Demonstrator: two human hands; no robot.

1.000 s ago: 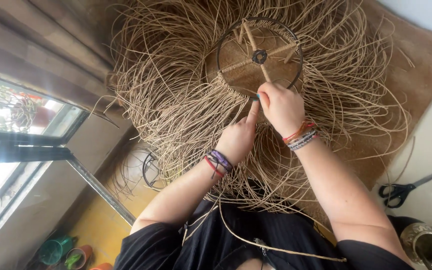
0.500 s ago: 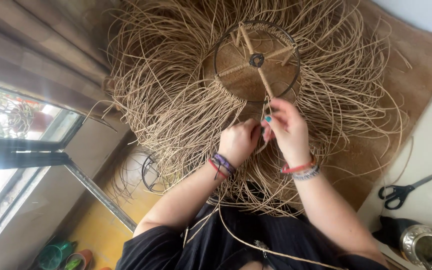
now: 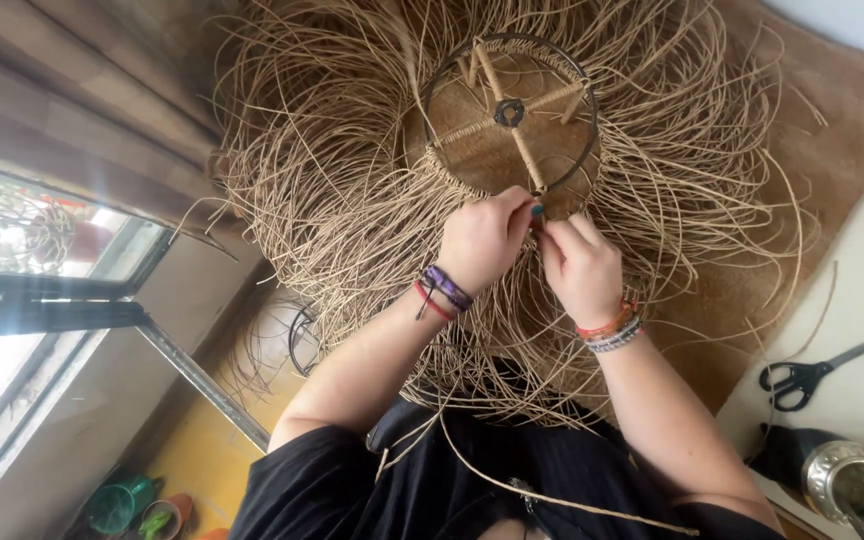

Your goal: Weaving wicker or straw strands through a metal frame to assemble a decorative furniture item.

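Window-side, hands (image 3: 537, 250) rejoined at frame (image 3: 509, 112).

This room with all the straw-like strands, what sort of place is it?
Probably a home craft corner, not a factory. Both hands, left hand and right hand, work pale cane strands around a round wire frame. Black scissors lie on a white surface, and a window is close by.

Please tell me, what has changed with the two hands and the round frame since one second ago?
The right hand came down off the round wire frame to meet the left hand just below its rim; both now pinch rattan strands there. The frame and scissors stayed put.
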